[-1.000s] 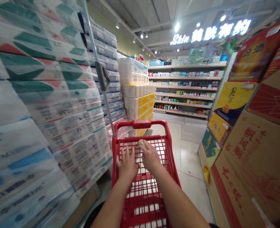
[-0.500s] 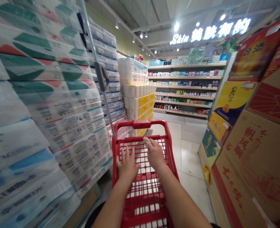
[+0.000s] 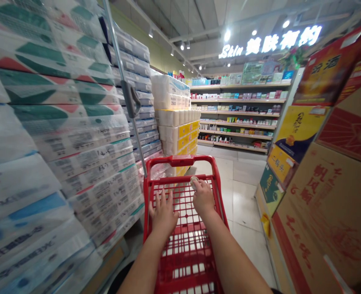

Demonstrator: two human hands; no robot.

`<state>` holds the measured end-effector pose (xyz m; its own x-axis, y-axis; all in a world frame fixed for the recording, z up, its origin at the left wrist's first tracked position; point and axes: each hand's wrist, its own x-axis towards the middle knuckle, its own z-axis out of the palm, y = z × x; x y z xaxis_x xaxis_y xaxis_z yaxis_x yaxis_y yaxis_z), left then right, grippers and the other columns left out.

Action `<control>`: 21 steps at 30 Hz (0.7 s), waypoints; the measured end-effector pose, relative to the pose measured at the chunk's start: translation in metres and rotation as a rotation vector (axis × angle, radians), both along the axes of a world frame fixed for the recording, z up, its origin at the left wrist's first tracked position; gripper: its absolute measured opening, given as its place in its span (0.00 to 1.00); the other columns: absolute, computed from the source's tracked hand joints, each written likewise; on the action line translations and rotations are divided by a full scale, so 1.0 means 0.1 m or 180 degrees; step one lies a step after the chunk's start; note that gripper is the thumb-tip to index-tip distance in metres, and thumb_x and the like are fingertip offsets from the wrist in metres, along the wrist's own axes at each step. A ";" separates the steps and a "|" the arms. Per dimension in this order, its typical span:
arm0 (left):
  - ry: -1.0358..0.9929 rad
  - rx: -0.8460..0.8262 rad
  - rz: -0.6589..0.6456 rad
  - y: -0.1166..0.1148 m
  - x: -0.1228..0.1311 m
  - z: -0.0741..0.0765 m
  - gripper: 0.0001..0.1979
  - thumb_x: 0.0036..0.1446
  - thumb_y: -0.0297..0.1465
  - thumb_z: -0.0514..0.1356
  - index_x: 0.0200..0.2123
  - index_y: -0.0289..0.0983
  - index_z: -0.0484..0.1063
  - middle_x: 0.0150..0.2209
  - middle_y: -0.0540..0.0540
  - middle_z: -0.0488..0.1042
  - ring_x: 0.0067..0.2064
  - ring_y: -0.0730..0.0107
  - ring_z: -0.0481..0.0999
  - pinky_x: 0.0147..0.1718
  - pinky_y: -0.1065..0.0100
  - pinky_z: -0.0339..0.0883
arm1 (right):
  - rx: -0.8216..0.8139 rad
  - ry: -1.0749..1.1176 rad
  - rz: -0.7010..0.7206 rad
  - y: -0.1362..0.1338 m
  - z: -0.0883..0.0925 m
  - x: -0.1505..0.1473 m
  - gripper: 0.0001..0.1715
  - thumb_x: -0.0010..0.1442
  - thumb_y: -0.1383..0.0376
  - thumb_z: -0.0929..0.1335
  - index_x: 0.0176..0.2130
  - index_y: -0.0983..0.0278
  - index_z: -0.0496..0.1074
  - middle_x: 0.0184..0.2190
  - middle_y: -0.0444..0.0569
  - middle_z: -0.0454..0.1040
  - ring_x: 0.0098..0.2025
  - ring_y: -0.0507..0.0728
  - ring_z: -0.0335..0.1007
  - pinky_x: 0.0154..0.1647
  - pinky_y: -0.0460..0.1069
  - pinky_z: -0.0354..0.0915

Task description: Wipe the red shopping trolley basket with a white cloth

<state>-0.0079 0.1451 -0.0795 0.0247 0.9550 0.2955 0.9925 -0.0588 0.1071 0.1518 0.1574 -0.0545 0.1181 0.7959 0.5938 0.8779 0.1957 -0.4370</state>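
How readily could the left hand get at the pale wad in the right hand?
Probably yes: the left hand looks empty with fingers spread, and nothing appears to stand between it and the pale wad, partly showing beyond the right hand.

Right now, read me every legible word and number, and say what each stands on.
"Skin 美肤有约": lit sign
"2500": white pack
"汾酒": red box
"二锅头": orange-yellow box
"帆风顺": brown carton
Too blurred or stylised to read: left-hand packs and their handwritten figures, yellow-and-blue box.
Too small: shelf goods.
None I can make out: whitish wad in the right hand, red cart.
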 end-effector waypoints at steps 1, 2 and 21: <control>-0.0001 -0.0010 0.0002 0.00 0.00 0.00 0.39 0.51 0.34 0.58 0.66 0.42 0.51 0.70 0.40 0.41 0.70 0.48 0.40 0.63 0.45 0.36 | -0.0001 -0.0075 0.0200 -0.01 0.00 -0.01 0.32 0.52 0.78 0.63 0.54 0.58 0.69 0.52 0.50 0.69 0.52 0.59 0.63 0.52 0.52 0.62; -0.0004 -0.0016 0.0003 0.00 0.00 0.01 0.38 0.51 0.34 0.58 0.66 0.42 0.51 0.70 0.40 0.41 0.70 0.49 0.40 0.63 0.45 0.36 | 0.0001 -0.0128 0.0351 -0.01 0.00 -0.02 0.31 0.53 0.77 0.63 0.54 0.58 0.69 0.54 0.49 0.69 0.53 0.59 0.63 0.53 0.52 0.62; 0.0062 -0.0074 0.0024 -0.01 0.00 0.03 0.39 0.51 0.34 0.58 0.66 0.42 0.51 0.70 0.40 0.41 0.70 0.49 0.40 0.63 0.44 0.36 | 0.0028 0.0038 0.0513 0.08 -0.12 -0.07 0.35 0.52 0.78 0.62 0.58 0.62 0.66 0.62 0.51 0.62 0.64 0.58 0.55 0.63 0.57 0.55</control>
